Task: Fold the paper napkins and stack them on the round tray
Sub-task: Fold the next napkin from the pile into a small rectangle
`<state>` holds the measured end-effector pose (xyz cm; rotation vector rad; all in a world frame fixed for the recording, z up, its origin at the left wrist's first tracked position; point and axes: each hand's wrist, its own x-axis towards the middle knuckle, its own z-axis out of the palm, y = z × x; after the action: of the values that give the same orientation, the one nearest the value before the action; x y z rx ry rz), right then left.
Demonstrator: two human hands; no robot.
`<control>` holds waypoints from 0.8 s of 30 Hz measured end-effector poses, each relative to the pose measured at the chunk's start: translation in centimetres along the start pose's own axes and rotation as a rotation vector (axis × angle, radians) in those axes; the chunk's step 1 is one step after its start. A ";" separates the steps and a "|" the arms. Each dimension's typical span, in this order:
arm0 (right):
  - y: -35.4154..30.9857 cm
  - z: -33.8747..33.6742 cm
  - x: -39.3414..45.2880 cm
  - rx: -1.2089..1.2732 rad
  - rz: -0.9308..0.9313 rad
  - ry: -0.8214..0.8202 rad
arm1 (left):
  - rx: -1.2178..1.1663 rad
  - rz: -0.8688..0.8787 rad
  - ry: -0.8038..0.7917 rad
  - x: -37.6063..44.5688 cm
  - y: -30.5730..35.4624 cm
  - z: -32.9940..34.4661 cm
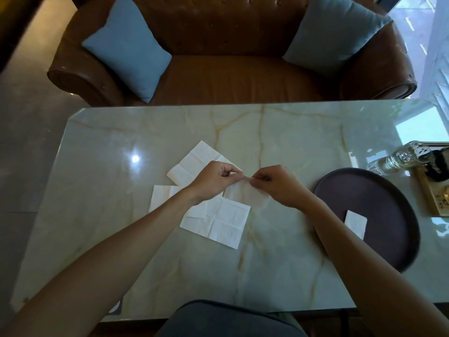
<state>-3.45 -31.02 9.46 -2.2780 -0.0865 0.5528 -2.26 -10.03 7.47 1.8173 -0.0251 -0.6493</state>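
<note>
The tabletop (279, 263) is a glossy, pale marble-patterned slab with tan veins and clipped corners. Three unfolded white paper napkins lie flat on it left of centre: the far napkin (194, 164), the left napkin (161, 197) and the near napkin (223, 223), which overlaps the left napkin. A dark round tray (388, 203) rests on the right portion, carrying one folded napkin (355, 223). At the right edge, a clear glass bottle (398, 158) lies tilted against a wooden tray (428, 198); whether the bottle touches the tabletop cannot be determined.
</note>
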 end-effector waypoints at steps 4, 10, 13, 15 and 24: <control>1.6 -0.4 -0.2 0.062 0.040 0.014 | -0.080 -0.016 0.043 -0.1 -0.9 -0.1; 5.0 -1.2 -1.8 0.257 0.145 0.098 | -0.285 -0.057 0.091 -0.1 -1.4 0.0; 5.3 -0.6 -3.2 0.616 0.216 0.054 | -0.310 -0.079 0.029 0.2 -0.9 1.0; 5.4 0.1 -3.8 0.833 0.248 -0.009 | -0.308 -0.087 -0.005 0.5 -0.5 2.0; 8.8 0.8 -6.6 1.004 0.307 0.281 | -0.316 -0.196 -0.129 2.0 -0.7 8.0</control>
<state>-10.70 -38.09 5.13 -1.3534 0.5654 0.3062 -4.26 -17.43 4.41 1.4819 0.1631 -0.8585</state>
